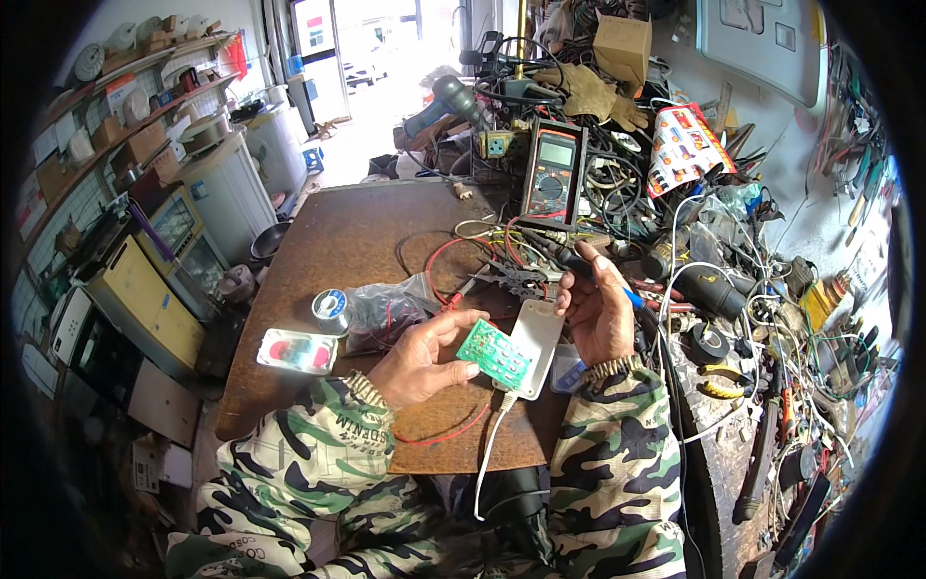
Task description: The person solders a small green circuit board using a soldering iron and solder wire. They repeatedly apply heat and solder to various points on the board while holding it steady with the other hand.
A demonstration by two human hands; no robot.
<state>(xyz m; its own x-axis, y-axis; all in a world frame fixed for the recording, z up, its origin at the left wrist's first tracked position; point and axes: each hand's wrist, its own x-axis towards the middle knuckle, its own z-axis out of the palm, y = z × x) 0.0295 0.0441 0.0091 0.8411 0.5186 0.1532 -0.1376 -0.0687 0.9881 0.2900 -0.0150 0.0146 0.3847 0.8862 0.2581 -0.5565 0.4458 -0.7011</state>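
Observation:
Between the thumb and fingers of my left hand (424, 359) is a green circuit board (495, 355), tilted over the table. Just behind and right of it lies a white plastic housing (536, 338), long and open, with a white cable (494, 454) running from its near end. My right hand (603, 307) is beside the housing's far end, palm turned inward and fingers curled. It grips a black-and-blue rod-shaped tool (573, 259); part of that is hidden behind the fingers, so its exact kind is unclear.
A multimeter (554, 174) stands at the back of the wooden table (338, 227), with red leads. To the left are a solder spool (330, 307), a plastic bag (378, 314) and a white-rimmed case (297, 351). Tangled cables, black tape (709, 341) and tools crowd the right side.

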